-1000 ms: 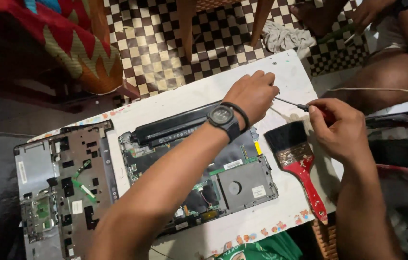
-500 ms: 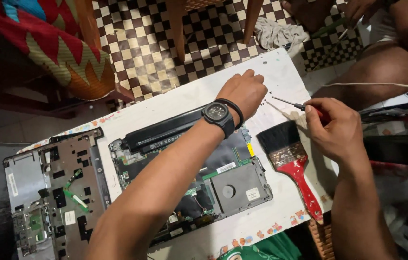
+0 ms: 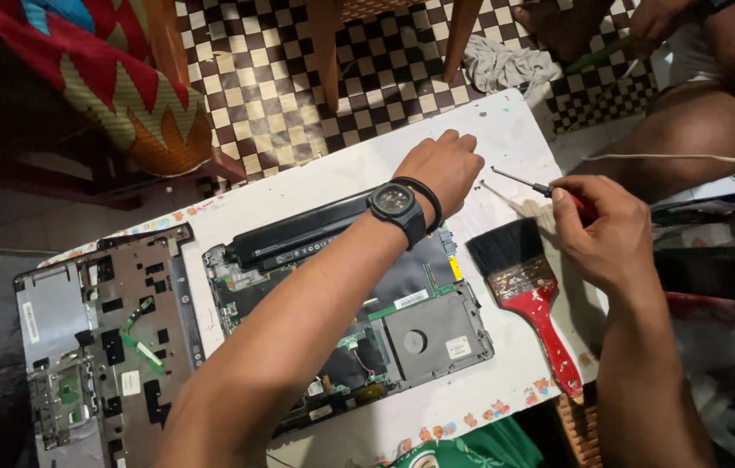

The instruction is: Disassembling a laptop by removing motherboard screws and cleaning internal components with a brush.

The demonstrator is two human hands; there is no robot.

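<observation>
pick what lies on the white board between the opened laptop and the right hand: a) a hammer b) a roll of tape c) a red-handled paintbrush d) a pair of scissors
c: a paintbrush with black bristles and a red handle lies flat on the white board, between the opened laptop and the right hand, which holds a small screwdriver.

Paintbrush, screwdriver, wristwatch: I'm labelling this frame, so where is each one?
Paintbrush (image 3: 530, 299): head view, on its metal ferrule.
Screwdriver (image 3: 519, 179): head view, on the bare shaft.
Wristwatch (image 3: 394, 200): head view, on its round dial.

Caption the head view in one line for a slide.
Left hand rests on the white board beside an opened laptop; right hand grips a small screwdriver above a red-handled brush.
</observation>
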